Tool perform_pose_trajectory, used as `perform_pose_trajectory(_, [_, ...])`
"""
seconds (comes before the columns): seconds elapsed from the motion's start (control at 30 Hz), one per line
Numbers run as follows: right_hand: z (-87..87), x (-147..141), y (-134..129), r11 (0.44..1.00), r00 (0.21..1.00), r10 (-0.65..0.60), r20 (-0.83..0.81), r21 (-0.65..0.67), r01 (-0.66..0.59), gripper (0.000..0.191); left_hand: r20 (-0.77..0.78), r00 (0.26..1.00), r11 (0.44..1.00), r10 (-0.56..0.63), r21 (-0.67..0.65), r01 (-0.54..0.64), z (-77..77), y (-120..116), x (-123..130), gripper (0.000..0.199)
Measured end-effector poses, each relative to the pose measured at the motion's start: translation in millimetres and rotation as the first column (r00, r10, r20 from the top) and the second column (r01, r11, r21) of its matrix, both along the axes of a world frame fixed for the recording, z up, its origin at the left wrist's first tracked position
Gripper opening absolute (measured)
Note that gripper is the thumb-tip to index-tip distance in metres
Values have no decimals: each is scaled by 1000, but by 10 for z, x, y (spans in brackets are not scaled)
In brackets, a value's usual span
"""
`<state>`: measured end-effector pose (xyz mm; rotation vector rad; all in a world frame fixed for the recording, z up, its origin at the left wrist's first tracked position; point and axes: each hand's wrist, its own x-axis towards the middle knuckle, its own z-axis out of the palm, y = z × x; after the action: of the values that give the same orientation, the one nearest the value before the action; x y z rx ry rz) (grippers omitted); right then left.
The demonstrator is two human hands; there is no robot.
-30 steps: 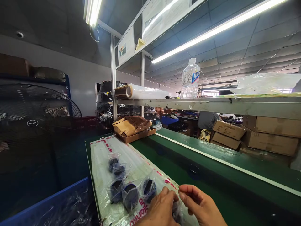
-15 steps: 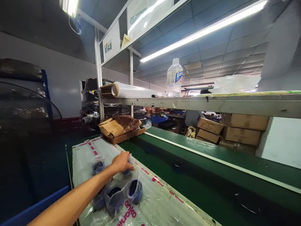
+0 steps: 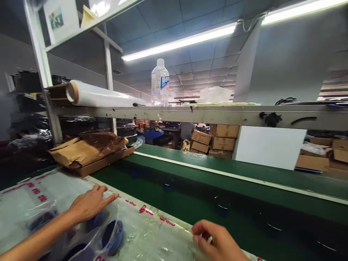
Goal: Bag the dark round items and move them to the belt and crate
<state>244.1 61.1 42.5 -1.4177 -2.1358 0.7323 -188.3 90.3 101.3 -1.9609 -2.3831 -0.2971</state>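
Note:
My left hand point(image 3: 88, 204) lies flat, fingers apart, on top of several clear bags holding dark round parts point(image 3: 108, 237) at the lower left. The bags sit on a stack of clear plastic sheets with red print point(image 3: 152, 235). My right hand point(image 3: 214, 243) is at the bottom centre, fingers curled at the sheets' right edge; whether it pinches a sheet I cannot tell. The dark green conveyor belt point(image 3: 206, 195) runs just beyond both hands.
A flat cardboard tray with crumpled brown paper point(image 3: 87, 152) sits behind the sheets. The shelf rail point(image 3: 217, 116) above carries a stretch film roll point(image 3: 100, 96) and a water bottle point(image 3: 160, 83). Cardboard boxes point(image 3: 214, 141) and a person's back point(image 3: 187, 130) are beyond the belt.
The view has swung right. My left hand has stayed on the bagged parts, spreading flat. My right hand has come back into view at the sheets' right edge.

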Motion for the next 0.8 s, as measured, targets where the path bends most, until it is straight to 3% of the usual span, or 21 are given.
perform_pose_trajectory(0.1, [213, 357, 330, 970, 962, -173, 213, 203, 130, 37, -24, 986, 983, -167, 73, 168, 52, 153, 183, 57])
perform_pose_trajectory(0.23, [269, 718, 781, 929, 861, -356, 362, 237, 284, 52, -6, 942, 938, -336, 86, 335, -19, 538, 684, 53])
perform_pose_trajectory(0.4, [73, 692, 894, 940, 827, -334, 452, 226, 255, 60, 37, 905, 905, -425, 26, 424, -161, 1239, 1387, 71])
perform_pose_trajectory(0.53, [15, 619, 944, 936, 808, -349, 474, 222, 274, 52, 74, 888, 886, -454, -71, 459, -201, 1655, 1728, 72])
perform_pose_trajectory(0.63, [31, 671, 1004, 940, 818, -339, 465, 202, 275, 48, 115, 864, 852, -490, -147, 503, -230, 1746, 1856, 54])
perform_pose_trajectory(0.8, [80, 607, 947, 947, 851, -317, 418, 183, 262, 52, 96, 859, 836, -502, -201, 511, -218, 1569, 1896, 46])
